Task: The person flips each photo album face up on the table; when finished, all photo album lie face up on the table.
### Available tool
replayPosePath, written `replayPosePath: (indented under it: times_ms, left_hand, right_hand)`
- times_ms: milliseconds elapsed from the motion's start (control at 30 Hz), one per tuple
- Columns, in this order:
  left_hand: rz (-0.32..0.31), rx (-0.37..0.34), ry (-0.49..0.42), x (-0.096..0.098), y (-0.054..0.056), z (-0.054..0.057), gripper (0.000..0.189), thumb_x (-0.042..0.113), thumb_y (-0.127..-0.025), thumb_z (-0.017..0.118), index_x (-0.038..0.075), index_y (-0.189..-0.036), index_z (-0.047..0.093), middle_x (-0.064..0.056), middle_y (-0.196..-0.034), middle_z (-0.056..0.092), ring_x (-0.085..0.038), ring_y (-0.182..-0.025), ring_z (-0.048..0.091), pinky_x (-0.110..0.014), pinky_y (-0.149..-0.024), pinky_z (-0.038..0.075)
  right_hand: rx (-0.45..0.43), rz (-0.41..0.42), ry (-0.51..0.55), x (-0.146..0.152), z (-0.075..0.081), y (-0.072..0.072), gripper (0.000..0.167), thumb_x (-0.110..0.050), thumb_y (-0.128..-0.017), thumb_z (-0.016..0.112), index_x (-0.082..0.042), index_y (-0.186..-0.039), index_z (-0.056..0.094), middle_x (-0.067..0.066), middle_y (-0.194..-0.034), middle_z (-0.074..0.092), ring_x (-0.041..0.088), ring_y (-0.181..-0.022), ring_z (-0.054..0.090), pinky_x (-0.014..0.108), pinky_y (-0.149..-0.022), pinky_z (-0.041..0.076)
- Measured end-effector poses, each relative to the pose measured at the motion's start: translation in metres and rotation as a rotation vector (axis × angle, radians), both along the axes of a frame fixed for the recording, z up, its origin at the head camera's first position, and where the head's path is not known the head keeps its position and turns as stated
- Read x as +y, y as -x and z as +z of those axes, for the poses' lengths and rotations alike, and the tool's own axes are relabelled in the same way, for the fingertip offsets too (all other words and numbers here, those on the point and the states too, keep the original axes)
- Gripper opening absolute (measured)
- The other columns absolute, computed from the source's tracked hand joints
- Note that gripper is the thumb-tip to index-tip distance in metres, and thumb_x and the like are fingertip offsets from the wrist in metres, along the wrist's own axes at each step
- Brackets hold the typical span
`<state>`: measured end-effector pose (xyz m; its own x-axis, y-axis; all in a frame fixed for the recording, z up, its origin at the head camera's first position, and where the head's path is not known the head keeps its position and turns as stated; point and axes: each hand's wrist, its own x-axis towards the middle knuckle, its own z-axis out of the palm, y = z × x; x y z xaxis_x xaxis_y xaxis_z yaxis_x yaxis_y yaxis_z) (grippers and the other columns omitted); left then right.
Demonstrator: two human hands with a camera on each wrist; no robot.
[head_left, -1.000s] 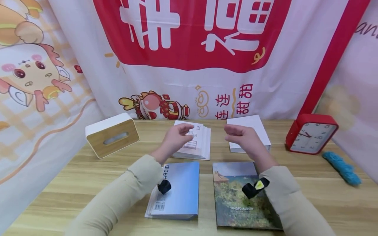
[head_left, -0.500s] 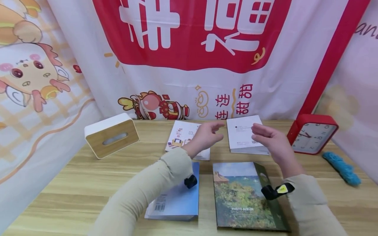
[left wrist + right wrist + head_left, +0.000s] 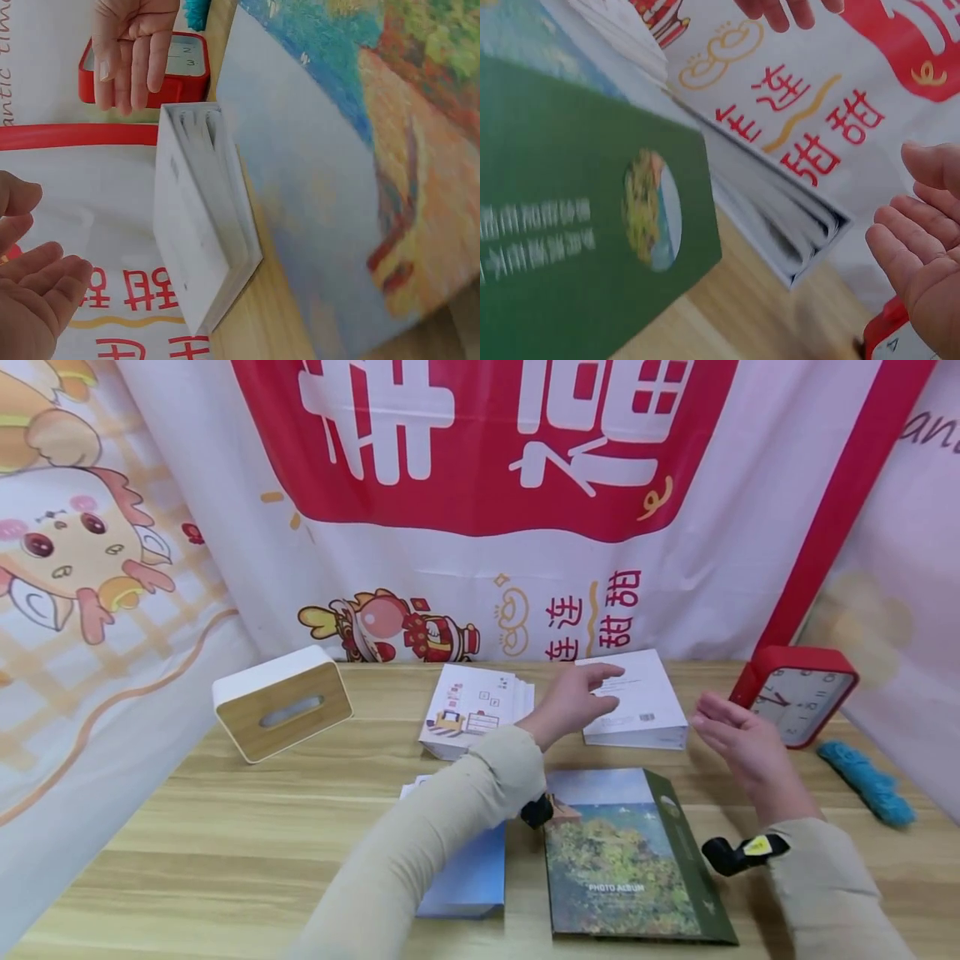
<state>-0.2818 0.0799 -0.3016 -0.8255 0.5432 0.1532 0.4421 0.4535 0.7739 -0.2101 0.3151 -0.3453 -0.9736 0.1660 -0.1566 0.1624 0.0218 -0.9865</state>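
My left hand (image 3: 573,703) hovers with fingers extended at the left part of a white photo album (image 3: 637,702), holding nothing. Right of that album, in front of the red clock (image 3: 806,697), my right hand (image 3: 753,752) is raised with relaxed fingers and nothing in them. The right wrist view shows the white album's page edges (image 3: 780,217) between its covers. Nearer the person lies a photo album with a painted garden cover (image 3: 611,860) and green spine (image 3: 577,202). Beside it, a blue album (image 3: 468,877) is partly hidden under my left sleeve.
Behind the blue album is a white illustrated album stack (image 3: 465,710). A wood-fronted tissue box (image 3: 288,714) stands at the back left. Blue yarn (image 3: 866,783) lies by the clock on the wooden table (image 3: 225,860). A printed cloth (image 3: 465,552) hangs behind.
Both hands have moved to the right, the left from over the illustrated stack to the white album, the right from over the white album to beside the clock. The albums stay put.
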Motion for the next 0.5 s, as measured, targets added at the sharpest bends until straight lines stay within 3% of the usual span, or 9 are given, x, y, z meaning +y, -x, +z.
replayPosePath:
  times_ms: [233, 333, 500]
  left_hand:
    - [-0.039, 0.027, 0.092, 0.023, 0.004, -0.014, 0.043, 0.016, -0.086, 0.065, 0.022, -0.128, 0.057, 0.004, -0.134, 0.053, -0.017, -0.12, 0.051, -0.024, -0.096, 0.044]
    - [-0.065, 0.018, 0.122, 0.03, 0.005, -0.016, 0.045, 0.017, -0.085, 0.066, 0.022, -0.129, 0.056, 0.003, -0.134, 0.053, -0.016, -0.122, 0.049, -0.026, -0.098, 0.042]
    - [-0.083, 0.009, 0.141, 0.041, 0.011, -0.021, 0.047, 0.019, -0.084, 0.067, 0.024, -0.129, 0.056, 0.005, -0.134, 0.053, -0.012, -0.124, 0.046, -0.026, -0.101, 0.04]
  right_hand:
    - [-0.087, 0.016, 0.061, 0.014, -0.018, 0.004, 0.074, -0.034, -0.086, 0.064, -0.024, -0.147, 0.023, 0.006, -0.155, 0.015, 0.012, -0.13, 0.036, 0.016, -0.084, 0.048]
    - [-0.111, 0.047, 0.012, 0.018, -0.024, 0.008, 0.072, -0.034, -0.088, 0.061, -0.025, -0.147, 0.022, 0.005, -0.155, 0.014, 0.017, -0.135, 0.03, 0.022, -0.093, 0.046]
    - [-0.088, 0.094, -0.062, 0.019, -0.029, 0.014, 0.072, -0.035, -0.09, 0.058, -0.021, -0.148, 0.017, 0.007, -0.155, 0.013, 0.025, -0.14, 0.02, 0.037, -0.11, 0.027]
